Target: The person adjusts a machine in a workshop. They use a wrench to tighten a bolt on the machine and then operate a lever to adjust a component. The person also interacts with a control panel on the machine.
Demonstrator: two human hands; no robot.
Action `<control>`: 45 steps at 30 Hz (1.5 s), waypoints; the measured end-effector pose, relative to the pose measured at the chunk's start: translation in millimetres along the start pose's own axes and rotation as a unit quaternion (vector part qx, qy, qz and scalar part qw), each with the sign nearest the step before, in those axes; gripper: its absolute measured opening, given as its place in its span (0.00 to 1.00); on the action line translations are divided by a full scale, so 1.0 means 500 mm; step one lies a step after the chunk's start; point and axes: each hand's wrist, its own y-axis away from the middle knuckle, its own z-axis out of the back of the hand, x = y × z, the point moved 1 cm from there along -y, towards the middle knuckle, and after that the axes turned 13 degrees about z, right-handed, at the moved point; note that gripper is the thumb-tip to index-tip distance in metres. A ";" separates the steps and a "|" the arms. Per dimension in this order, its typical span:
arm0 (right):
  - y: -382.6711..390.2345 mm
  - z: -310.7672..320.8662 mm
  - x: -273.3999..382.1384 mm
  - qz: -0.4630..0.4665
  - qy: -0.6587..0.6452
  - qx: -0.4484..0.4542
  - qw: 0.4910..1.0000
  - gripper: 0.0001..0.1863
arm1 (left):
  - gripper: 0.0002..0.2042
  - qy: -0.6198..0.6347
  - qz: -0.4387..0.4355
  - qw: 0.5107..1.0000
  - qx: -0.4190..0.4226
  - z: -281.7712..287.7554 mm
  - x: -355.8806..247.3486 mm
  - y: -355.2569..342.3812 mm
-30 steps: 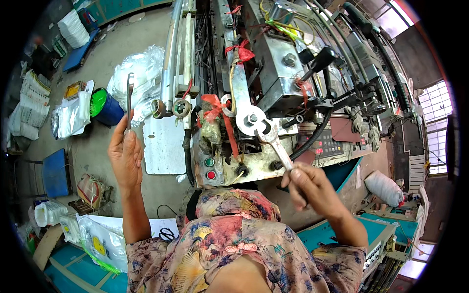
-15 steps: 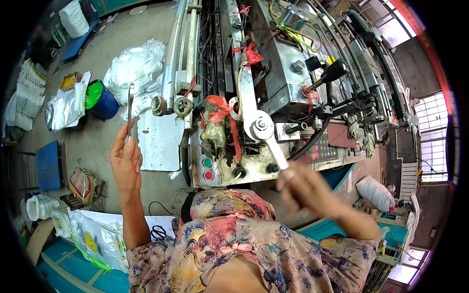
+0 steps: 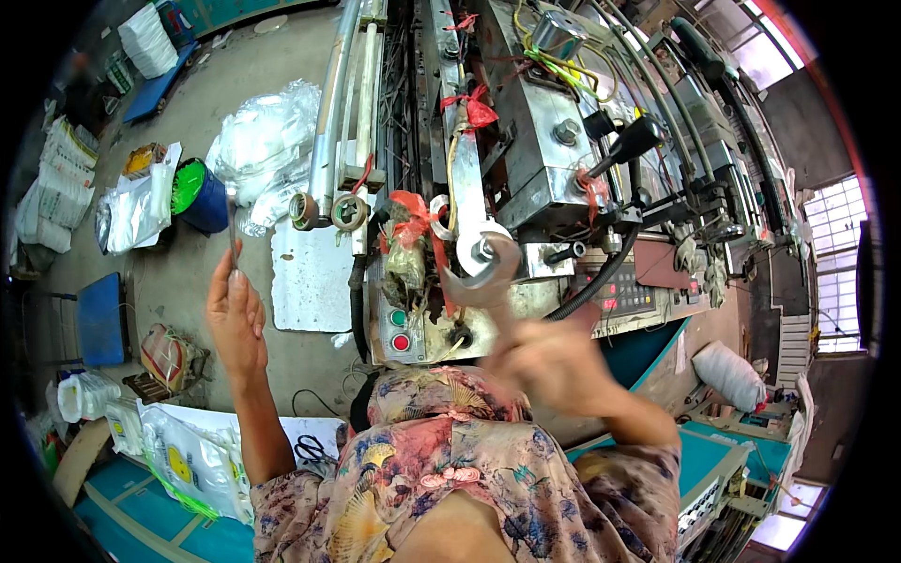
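My left hand (image 3: pixel 239 314) is closed around a slim metal wrench (image 3: pixel 233 230), held upright left of the machine. My right hand (image 3: pixel 554 371) grips a larger open-end wrench (image 3: pixel 483 286); both are smeared by motion. The wrench's head is just below a bolt (image 3: pixel 482 248) at the end of a metal arm (image 3: pixel 470 192); whether they touch, I cannot tell. Red plastic ties (image 3: pixel 407 216) hang beside the arm, and green and red buttons (image 3: pixel 400 342) sit on the machine's front.
A steel block (image 3: pixel 544 164) with levers, hoses and a keypad (image 3: pixel 619 289) fills the right. At left stand a blue bucket (image 3: pixel 211 211), a blue stool (image 3: pixel 101 319) and plastic bundles (image 3: pixel 258 141). Teal benches (image 3: pixel 704 460) with packs and scissors (image 3: pixel 314 448) are behind me.
The large wrench and my right hand have moved leftward, and the wrench head now shows below the bolt where it covered it before. My left hand has barely moved.
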 end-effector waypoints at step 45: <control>0.025 0.222 -0.027 -0.315 -0.065 0.025 0.947 0.10 | 0.20 0.006 0.072 0.997 0.040 0.001 0.067 0.008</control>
